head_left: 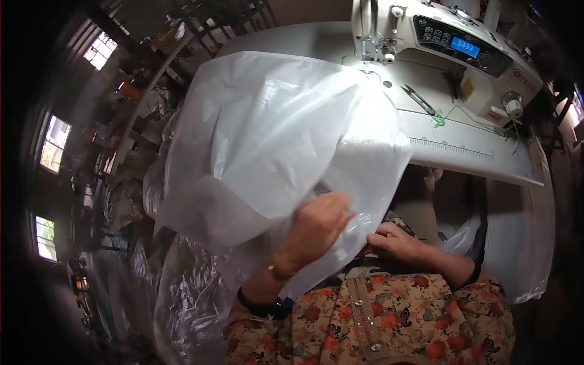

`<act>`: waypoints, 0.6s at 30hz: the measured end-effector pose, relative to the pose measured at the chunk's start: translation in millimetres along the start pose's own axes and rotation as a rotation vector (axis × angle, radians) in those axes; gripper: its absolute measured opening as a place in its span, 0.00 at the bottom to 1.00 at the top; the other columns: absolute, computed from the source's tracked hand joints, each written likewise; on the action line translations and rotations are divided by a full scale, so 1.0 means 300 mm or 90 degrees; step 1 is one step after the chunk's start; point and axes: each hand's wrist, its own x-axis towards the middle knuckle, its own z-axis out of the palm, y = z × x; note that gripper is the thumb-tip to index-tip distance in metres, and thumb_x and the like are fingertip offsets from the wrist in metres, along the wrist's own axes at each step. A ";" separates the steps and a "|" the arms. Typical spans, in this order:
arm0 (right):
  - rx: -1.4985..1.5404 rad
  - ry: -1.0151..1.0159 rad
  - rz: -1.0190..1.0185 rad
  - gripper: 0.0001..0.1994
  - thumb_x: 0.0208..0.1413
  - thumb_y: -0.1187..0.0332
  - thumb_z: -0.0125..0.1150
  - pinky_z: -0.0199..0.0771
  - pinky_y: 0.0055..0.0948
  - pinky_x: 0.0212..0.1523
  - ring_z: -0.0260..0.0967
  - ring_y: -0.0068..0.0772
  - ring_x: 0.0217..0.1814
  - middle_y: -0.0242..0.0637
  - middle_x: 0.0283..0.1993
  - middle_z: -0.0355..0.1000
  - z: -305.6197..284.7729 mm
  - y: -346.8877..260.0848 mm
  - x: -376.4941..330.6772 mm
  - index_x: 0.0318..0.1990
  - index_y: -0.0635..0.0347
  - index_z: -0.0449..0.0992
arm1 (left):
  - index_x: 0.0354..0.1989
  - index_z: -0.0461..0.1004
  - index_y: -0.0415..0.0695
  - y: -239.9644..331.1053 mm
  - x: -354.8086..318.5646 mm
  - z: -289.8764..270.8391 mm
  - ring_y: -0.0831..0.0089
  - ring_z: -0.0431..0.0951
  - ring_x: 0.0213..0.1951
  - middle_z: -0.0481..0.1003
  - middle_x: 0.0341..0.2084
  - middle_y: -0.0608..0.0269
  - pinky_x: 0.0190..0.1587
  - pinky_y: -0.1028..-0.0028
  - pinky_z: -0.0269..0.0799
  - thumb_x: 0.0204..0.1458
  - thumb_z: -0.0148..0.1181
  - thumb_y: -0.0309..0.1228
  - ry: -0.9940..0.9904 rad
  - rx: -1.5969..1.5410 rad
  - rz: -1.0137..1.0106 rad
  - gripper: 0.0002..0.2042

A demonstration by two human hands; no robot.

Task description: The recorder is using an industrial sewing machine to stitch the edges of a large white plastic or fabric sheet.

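Observation:
A large, white, translucent plastic sheet [274, 134] spreads over the sewing table and hangs down toward my lap. Its far corner lies under the needle area of a white sewing machine [438, 36], lit by a bright lamp. My left hand [319, 225] is over the near part of the sheet, its fingers curled and slightly blurred; what they hold is hidden. Lower and to the right, my right hand [398, 241] pinches the sheet's right edge between thumb and fingers.
Thread snips [420, 99] lie on the table beside a tangle of green thread [438, 118]. A printed ruler strip [453, 148] runs along the table's near edge. More crumpled clear plastic [191, 298] hangs at the lower left. White sheeting [520, 243] hangs at the right.

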 end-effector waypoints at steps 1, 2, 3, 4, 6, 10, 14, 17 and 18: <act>-0.011 0.036 0.040 0.16 0.64 0.61 0.56 0.72 0.25 0.47 0.71 0.22 0.42 0.33 0.42 0.76 -0.001 -0.007 0.005 0.48 0.66 0.76 | 0.42 0.77 0.37 -0.013 0.004 0.051 0.60 0.80 0.38 0.78 0.34 0.50 0.43 0.68 0.75 0.55 0.60 0.27 0.000 -0.063 0.025 0.09; -0.011 0.036 0.041 0.16 0.64 0.61 0.56 0.72 0.25 0.47 0.71 0.22 0.42 0.33 0.42 0.76 -0.001 0.006 0.004 0.48 0.66 0.76 | 0.42 0.77 0.37 -0.028 -0.012 0.088 0.60 0.80 0.38 0.78 0.34 0.50 0.43 0.68 0.75 0.55 0.60 0.27 0.001 -0.064 0.025 0.09; 0.018 0.070 0.007 0.16 0.63 0.60 0.57 0.71 0.23 0.45 0.71 0.20 0.40 0.32 0.41 0.76 0.001 0.030 0.008 0.47 0.65 0.77 | 0.41 0.77 0.38 -0.041 -0.041 0.121 0.64 0.78 0.35 0.78 0.32 0.52 0.40 0.70 0.73 0.55 0.60 0.27 -0.098 -0.177 -0.094 0.08; 0.050 0.109 -0.025 0.16 0.63 0.59 0.58 0.71 0.22 0.43 0.71 0.19 0.39 0.31 0.40 0.76 0.003 0.058 0.012 0.46 0.64 0.77 | 0.40 0.77 0.39 -0.059 -0.075 0.157 0.69 0.77 0.32 0.77 0.29 0.54 0.37 0.72 0.72 0.55 0.60 0.27 -0.201 -0.294 -0.213 0.07; 0.079 0.109 -0.016 0.15 0.63 0.60 0.58 0.70 0.21 0.43 0.70 0.18 0.39 0.31 0.39 0.76 -0.012 0.092 0.023 0.45 0.64 0.77 | 0.40 0.77 0.40 -0.113 -0.136 0.203 0.73 0.75 0.32 0.76 0.29 0.57 0.36 0.73 0.70 0.55 0.60 0.27 -0.191 -0.340 -0.225 0.07; 0.139 0.099 -0.010 0.13 0.62 0.62 0.59 0.70 0.20 0.41 0.69 0.17 0.37 0.30 0.39 0.76 -0.022 0.120 0.018 0.44 0.65 0.78 | 0.38 0.75 0.38 -0.219 -0.207 0.173 0.80 0.72 0.34 0.74 0.31 0.68 0.40 0.76 0.71 0.60 0.59 0.31 0.080 -0.203 -0.241 0.08; 0.104 0.018 -0.027 0.12 0.61 0.62 0.61 0.67 0.18 0.40 0.67 0.15 0.36 0.25 0.35 0.74 0.016 0.070 0.004 0.41 0.63 0.79 | 0.34 0.71 0.40 -0.494 -0.338 -0.032 0.74 0.73 0.34 0.72 0.29 0.66 0.41 0.71 0.72 0.62 0.56 0.27 0.291 0.033 -0.313 0.05; 0.043 -0.004 -0.018 0.11 0.62 0.63 0.60 0.66 0.18 0.39 0.66 0.14 0.37 0.23 0.36 0.73 -0.034 0.104 0.018 0.43 0.62 0.79 | 0.36 0.72 0.38 -0.240 -0.069 -0.295 0.64 0.75 0.32 0.75 0.30 0.55 0.38 0.66 0.72 0.59 0.54 0.23 0.357 0.207 -0.299 0.03; 0.052 0.009 -0.019 0.11 0.62 0.64 0.60 0.66 0.18 0.40 0.66 0.14 0.38 0.24 0.37 0.73 -0.032 0.108 0.020 0.45 0.62 0.79 | 0.36 0.73 0.37 -0.164 -0.026 -0.325 0.57 0.75 0.31 0.74 0.29 0.52 0.37 0.63 0.72 0.58 0.54 0.23 0.379 0.280 -0.208 0.02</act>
